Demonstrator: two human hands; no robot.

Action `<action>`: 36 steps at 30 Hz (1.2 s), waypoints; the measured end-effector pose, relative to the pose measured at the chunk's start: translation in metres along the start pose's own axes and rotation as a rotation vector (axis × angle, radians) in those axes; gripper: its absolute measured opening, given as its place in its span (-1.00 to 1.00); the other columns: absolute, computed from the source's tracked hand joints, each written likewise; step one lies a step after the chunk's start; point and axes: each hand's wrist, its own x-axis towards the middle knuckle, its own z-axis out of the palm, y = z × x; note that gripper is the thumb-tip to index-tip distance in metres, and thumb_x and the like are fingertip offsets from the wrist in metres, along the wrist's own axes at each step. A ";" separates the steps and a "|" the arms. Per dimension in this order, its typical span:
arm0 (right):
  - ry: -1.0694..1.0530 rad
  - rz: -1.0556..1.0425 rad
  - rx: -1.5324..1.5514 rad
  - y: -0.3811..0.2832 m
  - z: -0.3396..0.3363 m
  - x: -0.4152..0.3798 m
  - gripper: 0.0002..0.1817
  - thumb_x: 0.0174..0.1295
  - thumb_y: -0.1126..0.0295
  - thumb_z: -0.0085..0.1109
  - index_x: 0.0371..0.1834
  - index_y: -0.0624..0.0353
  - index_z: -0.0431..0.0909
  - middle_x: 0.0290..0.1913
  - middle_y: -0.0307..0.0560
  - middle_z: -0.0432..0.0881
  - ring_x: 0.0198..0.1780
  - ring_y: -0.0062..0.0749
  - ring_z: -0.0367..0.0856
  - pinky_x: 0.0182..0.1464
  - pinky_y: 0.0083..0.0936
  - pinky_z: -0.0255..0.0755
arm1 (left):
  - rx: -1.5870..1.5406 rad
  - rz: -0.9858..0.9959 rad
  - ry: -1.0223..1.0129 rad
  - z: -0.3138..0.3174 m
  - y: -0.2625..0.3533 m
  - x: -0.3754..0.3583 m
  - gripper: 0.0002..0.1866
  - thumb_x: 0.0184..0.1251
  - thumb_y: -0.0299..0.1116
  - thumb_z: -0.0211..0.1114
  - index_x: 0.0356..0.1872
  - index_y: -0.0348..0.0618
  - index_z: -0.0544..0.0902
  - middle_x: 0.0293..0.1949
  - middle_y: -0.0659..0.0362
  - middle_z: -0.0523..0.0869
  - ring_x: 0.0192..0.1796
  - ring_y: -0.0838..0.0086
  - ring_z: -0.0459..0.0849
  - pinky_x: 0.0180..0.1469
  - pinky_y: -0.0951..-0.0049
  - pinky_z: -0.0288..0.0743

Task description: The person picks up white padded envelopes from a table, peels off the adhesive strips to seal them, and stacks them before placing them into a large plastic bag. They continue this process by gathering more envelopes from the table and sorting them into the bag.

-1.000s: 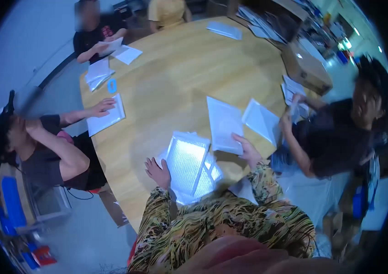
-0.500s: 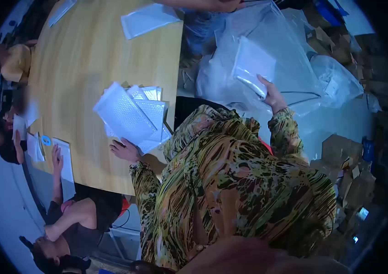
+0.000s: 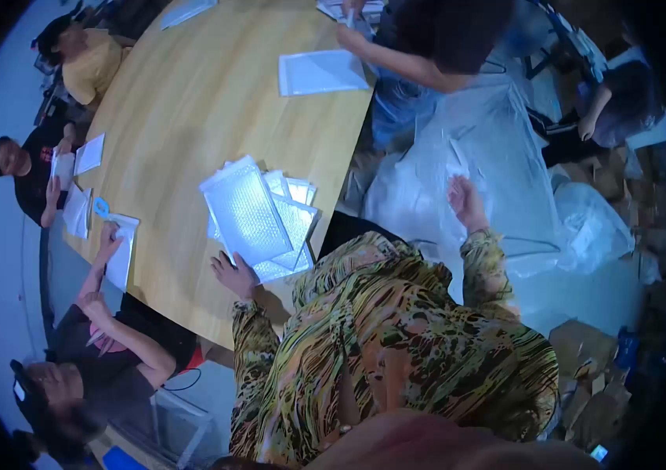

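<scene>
Several silver-white bubble mailers lie fanned in a loose stack near the table's edge in front of me. My left hand rests at the stack's lower edge, fingers spread, fingertips close to the mailers. Off to the right, my right hand is held over a large clear plastic bag, its fingers stretched out and nothing in them. Whitish contents show dimly through the bag's film.
The wooden table bears another mailer at its far side. Co-workers sit at the left with flat white mailers and a blue ring-shaped object. Another person stands beyond. Cardboard boxes lie at the right.
The bubble mailer in my right hand half a second ago has been let go over the plastic bag. My left hand stays by the stack. The view has shifted, showing more people.
</scene>
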 end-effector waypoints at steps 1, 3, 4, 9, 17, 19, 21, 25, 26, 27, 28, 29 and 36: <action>-0.002 0.112 -0.080 0.015 0.012 0.007 -0.81 0.27 0.32 0.00 -0.12 0.10 0.46 -0.26 -0.22 0.55 -0.34 -0.47 0.49 -0.29 -0.54 0.43 | -0.073 -0.059 -0.028 0.000 0.002 -0.001 -0.37 0.33 0.01 -0.04 0.13 -0.44 0.39 0.25 -0.34 0.23 0.30 -0.19 0.15 0.33 0.00 -0.02; 0.022 0.253 -0.235 0.041 0.048 0.009 -0.80 0.27 0.30 0.01 -0.11 0.12 0.44 -0.26 -0.22 0.55 -0.34 -0.45 0.51 -0.29 -0.52 0.44 | -0.283 -0.169 -0.019 -0.001 0.014 -0.001 -0.35 0.29 -0.02 0.08 0.10 -0.53 0.37 0.22 -0.37 0.25 0.29 -0.15 0.18 0.32 0.06 0.05; -0.045 0.324 -0.216 0.048 0.064 0.010 -0.80 0.28 0.30 0.00 -0.11 0.12 0.45 -0.26 -0.21 0.55 -0.36 -0.43 0.51 -0.29 -0.52 0.45 | -0.296 -0.188 0.000 -0.009 0.032 -0.002 -0.35 0.29 -0.02 0.08 0.10 -0.53 0.37 0.22 -0.37 0.25 0.29 -0.15 0.18 0.32 0.06 0.05; -0.273 0.513 -0.382 0.082 0.128 0.044 -0.75 0.26 0.20 0.04 -0.13 0.12 0.48 -0.24 -0.25 0.57 -0.30 -0.53 0.54 -0.29 -0.57 0.47 | -0.424 -0.368 0.074 -0.034 0.077 0.013 -0.31 0.05 -0.14 0.33 -0.01 -0.65 0.38 -0.05 -0.32 0.51 0.00 -0.04 0.50 0.12 0.19 0.33; -0.564 0.431 -0.870 0.126 0.256 0.057 -0.73 0.17 0.26 0.11 -0.13 0.17 0.51 -0.45 -0.25 0.54 -0.56 -0.57 0.48 -0.64 -0.62 0.27 | -0.145 -0.304 -0.190 -0.037 0.084 -0.005 -0.31 -0.18 -0.04 0.46 -0.07 -0.33 0.47 -0.24 -0.10 0.67 -0.15 0.02 0.63 -0.08 0.17 0.46; -0.689 0.381 -0.975 0.144 0.265 0.072 -0.69 0.14 0.26 0.13 -0.11 0.20 0.50 -0.43 -0.22 0.54 -0.52 -0.52 0.49 -0.60 -0.58 0.29 | -0.077 -0.333 -0.206 -0.038 0.082 -0.012 -0.31 -0.16 -0.06 0.46 -0.06 -0.34 0.45 -0.24 -0.12 0.66 -0.16 -0.01 0.63 -0.10 0.17 0.46; -0.736 0.307 -1.077 0.161 0.270 0.072 -0.65 0.12 0.25 0.16 -0.09 0.22 0.49 -0.37 -0.18 0.55 -0.43 -0.48 0.53 -0.50 -0.54 0.38 | -0.269 -0.287 -0.147 -0.044 0.078 -0.027 -0.33 -0.14 -0.09 0.46 -0.07 -0.36 0.44 -0.24 -0.16 0.64 -0.18 -0.04 0.62 -0.11 0.16 0.46; -0.624 -0.307 -1.428 0.163 0.269 0.052 -0.34 0.00 0.08 0.28 0.07 0.34 0.39 -0.01 0.11 0.51 0.01 -0.13 0.49 0.05 -0.32 0.34 | -0.489 -0.146 -0.031 -0.023 0.048 -0.043 -0.41 -0.09 -0.22 0.44 -0.10 -0.43 0.44 -0.30 -0.09 0.64 -0.28 0.07 0.63 -0.15 0.22 0.47; -0.592 -0.460 -1.559 0.159 0.272 0.048 -0.23 -0.05 0.03 0.33 0.10 0.41 0.36 0.08 0.21 0.46 0.13 -0.03 0.42 0.21 -0.30 0.25 | -0.607 -0.211 -0.010 -0.038 0.064 -0.047 -0.47 -0.06 -0.26 0.41 -0.13 -0.44 0.45 -0.34 -0.03 0.63 -0.33 0.19 0.61 -0.21 0.28 0.48; -0.515 -0.515 -1.684 0.160 0.276 0.046 -0.11 -0.09 -0.07 0.33 0.18 0.41 0.28 0.16 0.27 0.39 0.20 0.04 0.35 0.24 -0.25 0.20 | -0.717 -0.288 0.013 -0.047 0.080 -0.043 -0.52 -0.02 -0.30 0.39 -0.16 -0.45 0.46 -0.38 0.02 0.62 -0.38 0.31 0.60 -0.27 0.35 0.49; -0.527 -0.498 -1.655 0.157 0.278 0.042 -0.10 -0.09 -0.09 0.33 0.18 0.42 0.28 0.18 0.27 0.37 0.23 0.03 0.32 0.27 -0.25 0.17 | -0.962 -0.352 -0.146 -0.046 0.077 -0.040 -0.62 0.04 -0.33 0.35 -0.23 -0.44 0.49 -0.44 0.11 0.60 -0.43 0.52 0.55 -0.40 0.50 0.45; -0.635 -0.399 -1.617 0.160 0.275 0.042 -0.12 -0.04 -0.08 0.30 0.18 0.43 0.27 0.18 0.28 0.37 0.22 0.04 0.33 0.27 -0.27 0.17 | -0.947 -0.401 -0.228 -0.069 0.091 -0.042 -0.64 0.07 -0.31 0.33 -0.26 -0.43 0.51 -0.46 0.12 0.61 -0.47 0.58 0.54 -0.48 0.55 0.41; -1.042 0.123 -1.015 0.212 0.258 -0.015 -0.37 0.13 0.29 0.26 0.20 0.33 0.22 0.06 0.00 0.48 0.09 -0.36 0.44 0.09 -0.40 0.37 | -1.043 -0.725 -0.380 -0.101 0.070 -0.082 -0.44 0.17 0.00 0.28 -0.11 -0.39 0.53 -0.43 0.26 0.57 -0.46 0.58 0.44 -0.40 0.50 0.32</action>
